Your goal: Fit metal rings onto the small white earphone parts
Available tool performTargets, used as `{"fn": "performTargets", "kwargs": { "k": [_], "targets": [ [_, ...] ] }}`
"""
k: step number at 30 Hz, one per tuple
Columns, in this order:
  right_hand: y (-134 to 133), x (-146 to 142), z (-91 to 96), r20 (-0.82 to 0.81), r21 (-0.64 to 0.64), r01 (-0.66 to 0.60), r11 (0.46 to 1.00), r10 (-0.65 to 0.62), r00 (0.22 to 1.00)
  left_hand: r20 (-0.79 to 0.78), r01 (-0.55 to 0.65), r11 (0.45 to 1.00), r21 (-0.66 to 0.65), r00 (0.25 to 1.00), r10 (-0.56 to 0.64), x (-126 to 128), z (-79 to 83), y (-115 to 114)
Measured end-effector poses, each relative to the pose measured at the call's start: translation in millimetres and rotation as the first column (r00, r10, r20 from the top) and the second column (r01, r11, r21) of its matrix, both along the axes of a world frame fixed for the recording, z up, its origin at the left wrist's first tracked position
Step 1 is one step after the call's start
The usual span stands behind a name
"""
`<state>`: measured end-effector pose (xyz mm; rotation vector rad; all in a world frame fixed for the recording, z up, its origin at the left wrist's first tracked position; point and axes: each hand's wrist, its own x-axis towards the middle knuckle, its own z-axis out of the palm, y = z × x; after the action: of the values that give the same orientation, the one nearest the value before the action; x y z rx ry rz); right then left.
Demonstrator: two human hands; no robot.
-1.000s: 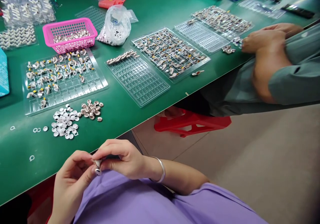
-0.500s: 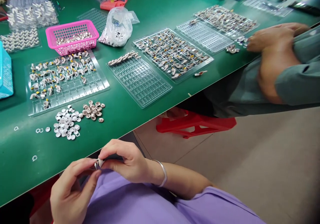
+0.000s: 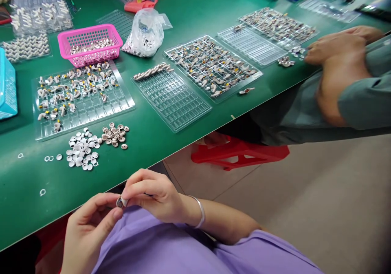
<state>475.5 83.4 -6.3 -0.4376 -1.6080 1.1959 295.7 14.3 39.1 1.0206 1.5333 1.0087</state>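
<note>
Below the table's front edge, over my lap, both my hands meet on one small white earpiece part (image 3: 121, 202). My right hand (image 3: 154, 194) pinches its white body between thumb and fingers. My left hand (image 3: 88, 229) presses thumb and forefinger against its round metal end. On the green table (image 3: 183, 13) just above lie a heap of small white caps (image 3: 82, 151) and a smaller heap of brownish caps (image 3: 115, 134). A clear tray (image 3: 82, 96) partly filled with earpiece parts sits behind them.
A pink basket (image 3: 90, 43), a plastic bag of parts (image 3: 145, 33), an almost empty clear tray (image 3: 172, 96) and further filled trays (image 3: 212, 66) cover the table. A co-worker's hands (image 3: 332, 47) in grey-green sleeves rest at the right edge. A red stool (image 3: 241, 151) stands below.
My left fingers shifted slightly on the part's metal end, and the part sits a little higher between my hands. The view drifted slightly; the co-worker's hands barely moved.
</note>
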Motion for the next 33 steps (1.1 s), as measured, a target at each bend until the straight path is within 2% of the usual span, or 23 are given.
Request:
{"fn": "performTargets", "kwargs": {
  "k": [5, 9, 11, 14, 16, 21, 26, 31, 33],
  "targets": [
    [1.0, 1.1, -0.1, 0.015, -0.027, -0.014, 1.0, 0.014, 1.0, 0.039, -0.019, 1.0, -0.022, 0.999, 0.02, 0.2, -3.0, -1.4],
    [0.2, -0.3, -2.3, -0.002, -0.147, -0.055, 0.988, 0.055, 0.998, 0.054, -0.041, 0.999, -0.005, 0.998, 0.041, 0.2, -5.5, -1.9],
    [-1.5, -1.6, -4.7, -0.034, -0.256, -0.105, 0.961, 0.1, 0.994, 0.052, -0.032, 0.999, 0.006, 0.998, 0.032, 0.5, -5.0, -1.6],
    [-3.8, -3.1, -8.2, -0.117, -0.4, -0.224, 0.889, 0.193, 0.974, 0.068, -0.027, 1.0, -0.007, 0.997, 0.027, 0.7, -2.8, -1.0],
    [-3.7, -3.5, -9.3, -0.161, -0.403, -0.274, 0.873, 0.228, 0.96, 0.098, -0.042, 0.998, -0.039, 0.994, 0.045, 0.2, -1.5, -0.5],
    [0.3, -3.2, -8.4, -0.107, -0.275, -0.283, 0.919, 0.264, 0.959, 0.196, -0.015, 0.994, -0.104, 0.98, 0.035, -2.3, -2.5, 1.6],
    [0.7, -3.1, -8.7, -0.119, -0.35, -0.336, 0.875, 0.314, 0.942, 0.279, 0.027, 0.99, -0.14, 0.96, 0.013, -2.9, -4.9, 5.4],
    [0.8, -3.4, -8.0, -0.127, -0.346, -0.359, 0.867, 0.336, 0.933, 0.313, 0.035, 0.988, -0.147, 0.95, 0.013, -2.3, -7.4, 7.4],
    [0.7, -4.5, -8.3, -0.164, -0.393, -0.387, 0.834, 0.351, 0.922, 0.295, 0.044, 0.989, -0.143, 0.955, 0.001, -2.4, -8.9, 7.0]
  ]
}}
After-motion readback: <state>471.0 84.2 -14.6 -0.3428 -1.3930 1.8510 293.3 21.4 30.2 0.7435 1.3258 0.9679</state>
